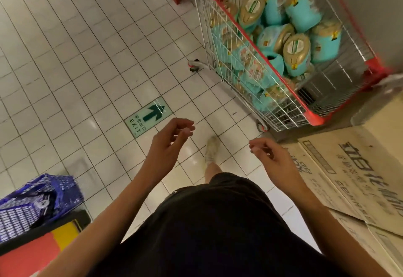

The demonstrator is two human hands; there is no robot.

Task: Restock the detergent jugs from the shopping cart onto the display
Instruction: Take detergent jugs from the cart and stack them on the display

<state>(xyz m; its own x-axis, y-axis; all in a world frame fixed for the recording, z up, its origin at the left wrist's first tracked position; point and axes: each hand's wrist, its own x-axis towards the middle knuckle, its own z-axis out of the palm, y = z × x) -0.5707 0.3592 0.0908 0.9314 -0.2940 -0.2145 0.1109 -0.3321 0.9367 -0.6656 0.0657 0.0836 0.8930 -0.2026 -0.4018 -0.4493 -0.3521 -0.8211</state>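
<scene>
Both hands are released, fingers loosely curled around nothing: the left hand (172, 137) and right hand (272, 156) hover apart, near the shopping cart (314, 119) but not touching it. Teal detergent jugs (296, 52) lie heaped inside the cart, and printed cardboard (359, 167) lies just beside it.

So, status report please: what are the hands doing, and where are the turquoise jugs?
Left hand and right hand empty, fingers loosely curled. Turquoise plastic detergent jugs piled in wire shopping cart, none in hand. Flattened brown cardboard beside the cart.
</scene>
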